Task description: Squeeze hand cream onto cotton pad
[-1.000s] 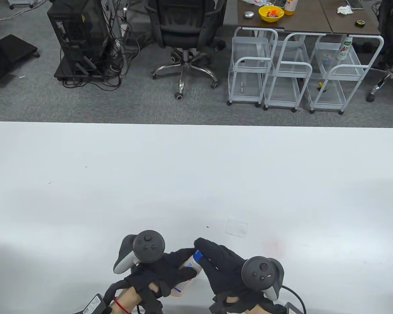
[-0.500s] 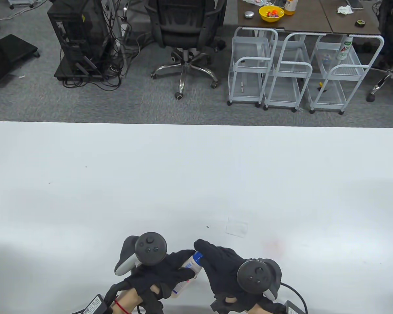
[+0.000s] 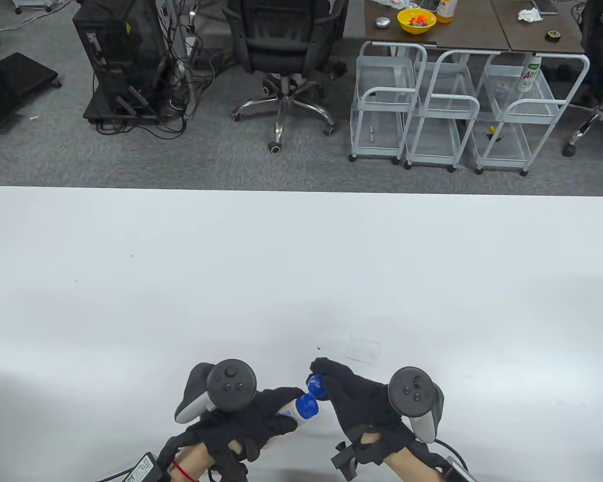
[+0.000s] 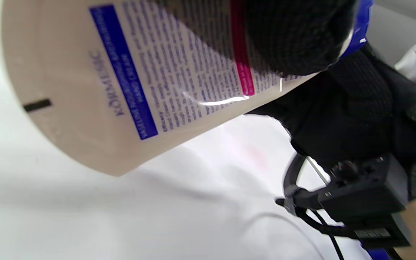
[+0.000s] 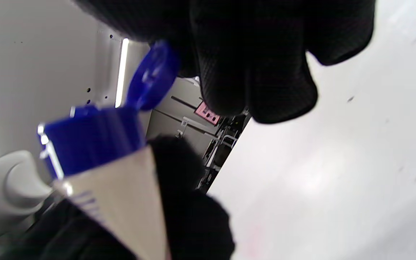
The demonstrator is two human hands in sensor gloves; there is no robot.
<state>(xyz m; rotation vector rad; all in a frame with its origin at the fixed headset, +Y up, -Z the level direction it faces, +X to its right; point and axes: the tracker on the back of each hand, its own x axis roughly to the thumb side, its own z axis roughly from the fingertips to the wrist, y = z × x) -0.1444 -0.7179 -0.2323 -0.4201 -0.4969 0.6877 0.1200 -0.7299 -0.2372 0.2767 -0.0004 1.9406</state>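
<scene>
One tube (image 3: 292, 409) in left hand (image 3: 246, 419)

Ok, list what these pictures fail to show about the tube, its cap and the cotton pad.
- Tube body: table view, mostly covered by the left hand.
- Nozzle opening: right wrist view, not shown behind the blue cap; no cream visible.
- Flip lid: table view, the right hand's fingers cover its far side.
- Cotton pad: table view, faint white on white; outline barely readable.
</scene>
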